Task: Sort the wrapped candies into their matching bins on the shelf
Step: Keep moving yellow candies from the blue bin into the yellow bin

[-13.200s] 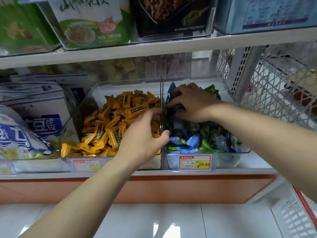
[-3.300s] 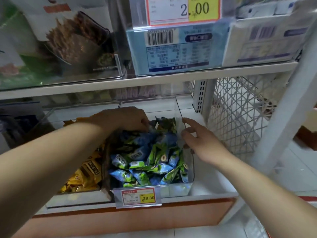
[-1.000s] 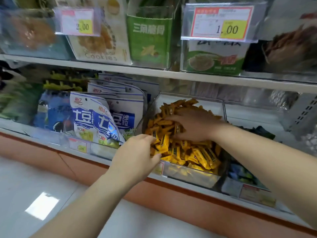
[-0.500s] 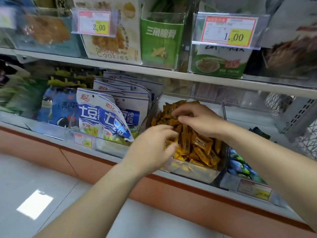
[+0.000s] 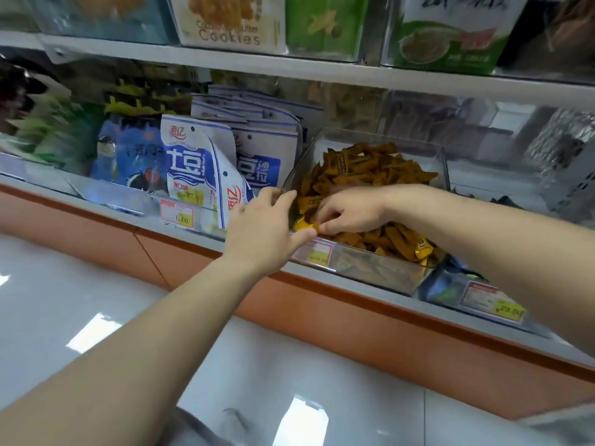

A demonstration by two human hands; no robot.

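Note:
A clear bin (image 5: pixel 380 273) full of yellow wrapped candies (image 5: pixel 360 172) stands on the lower shelf. My left hand (image 5: pixel 262 230) grips the bin's front-left corner, fingers on the left wall and thumb at the front rim. My right hand (image 5: pixel 351 210) reaches into the front of the pile with curled fingers and pinches a yellow candy (image 5: pixel 301 225) right next to my left thumb. To the right, a second bin (image 5: pixel 450 288) with blue and green candies shows only its front corner under my right forearm.
Blue-and-white snack bags (image 5: pixel 199 169) lean against the yellow bin's left wall. Price tags (image 5: pixel 178 214) hang along the shelf's front edge. Boxed cookies (image 5: pixel 228 24) fill the shelf above. An orange base strip (image 5: pixel 322 313) and glossy white floor lie below.
My right hand slid from the middle of the yellow pile down to its front-left corner. My left hand moved left onto the bin's corner. The view tilted downward.

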